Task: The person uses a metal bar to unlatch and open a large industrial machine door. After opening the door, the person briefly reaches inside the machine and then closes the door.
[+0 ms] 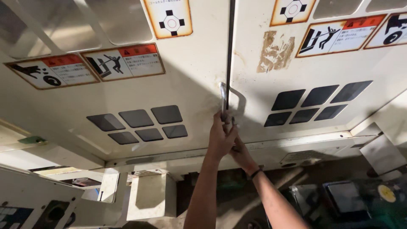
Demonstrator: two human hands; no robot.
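1. On the left door we saw a rectangular warning label [51, 71], white with an orange-red header, an orange border and a black pictogram.
2. Just beside it to the right sat a second label of the same kind [124, 62], tilted the same way.
3. Above them, at the top edge, was an upright white label [168, 17] with an orange border and a black cross-shaped symbol around a circle.
4. On the right door we saw a matching cross-symbol label [292, 10], cut by the top edge.
5. Right of it lay a red-headed warning label [339, 36], and another [392, 30] at the frame's edge.
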